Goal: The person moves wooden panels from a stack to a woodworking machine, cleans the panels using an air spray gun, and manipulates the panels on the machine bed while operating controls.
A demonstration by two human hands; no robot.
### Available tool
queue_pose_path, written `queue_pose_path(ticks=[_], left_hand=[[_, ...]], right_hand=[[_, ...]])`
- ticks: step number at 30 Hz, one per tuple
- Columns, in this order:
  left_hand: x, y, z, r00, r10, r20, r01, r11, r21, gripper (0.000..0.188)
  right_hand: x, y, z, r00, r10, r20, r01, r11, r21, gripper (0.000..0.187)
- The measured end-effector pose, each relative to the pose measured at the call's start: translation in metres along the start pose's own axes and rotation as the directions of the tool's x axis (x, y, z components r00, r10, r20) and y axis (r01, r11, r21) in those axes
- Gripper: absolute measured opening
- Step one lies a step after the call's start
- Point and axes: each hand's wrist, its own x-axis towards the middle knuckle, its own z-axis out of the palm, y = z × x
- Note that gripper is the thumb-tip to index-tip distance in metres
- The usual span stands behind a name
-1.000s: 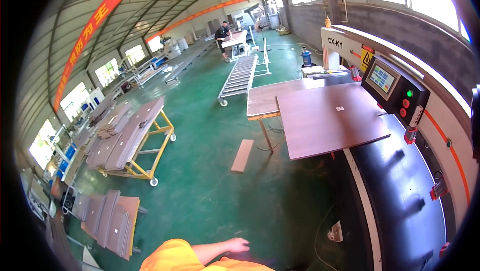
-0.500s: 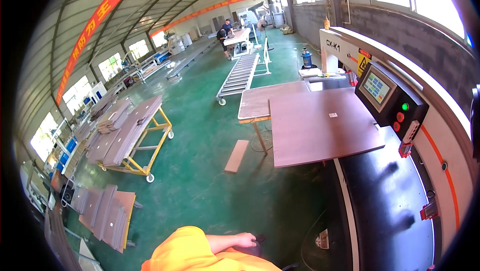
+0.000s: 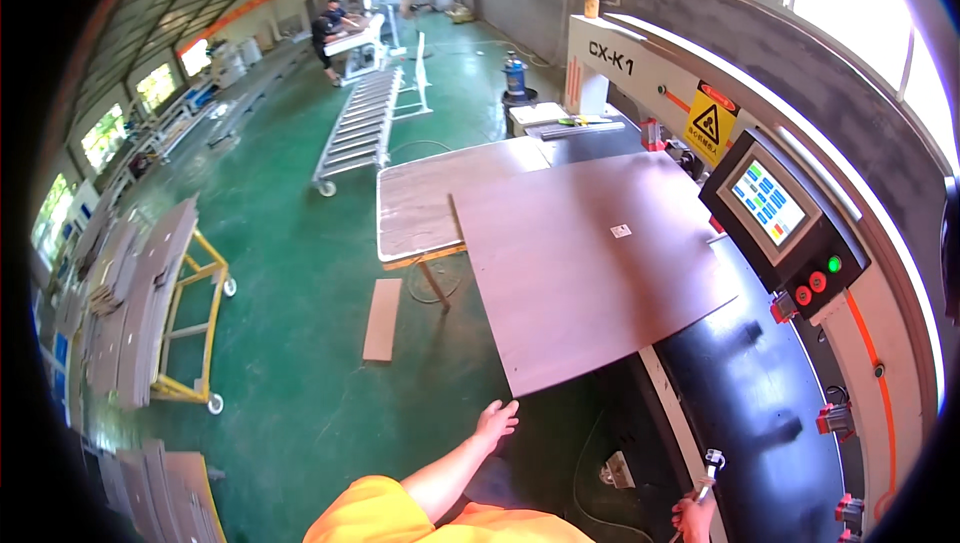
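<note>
A large brownish-grey flat panel [image 3: 560, 283] with a small white label lies across the black machine bed [image 3: 760, 373], its near left corner jutting over the floor. Just below that corner is my left hand [image 3: 495, 423], fingers stretched and apart; whether the fingertips touch the panel I cannot tell. At the lower right my right hand [image 3: 692, 519] is closed round a slim silver metal tool [image 3: 710, 468] with a rounded head, which points up beside the bed's edge. Its exact kind is too small to make out.
A control box with a lit screen [image 3: 768, 201] hangs from the machine beam on the right. Left of the panel stands a side table [image 3: 420, 193]. A narrow board [image 3: 382, 319] lies on the floor. Panel-laden yellow cart [image 3: 205, 333], roller conveyor [image 3: 360, 123] and two people are farther off.
My view has turned right. My left hand has reached forward to the panel's near corner, its fingers opening. My right hand has come into view with the silver tool.
</note>
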Motion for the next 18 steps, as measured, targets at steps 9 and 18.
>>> queue_pose_path(ticks=[9,18], left_hand=[[0.064,0.064,0.015,0.990,-0.128,0.054,0.139,0.925,-0.353,0.027],[0.130,0.185,-0.258,0.868,0.124,-0.482,-0.451,0.605,-0.656,0.036]], right_hand=[[0.036,-0.083,0.113,0.996,0.091,0.023,-0.085,0.974,-0.211,0.008],[0.046,-0.095,0.152,0.963,0.255,0.084,-0.260,0.964,0.053,0.022]])
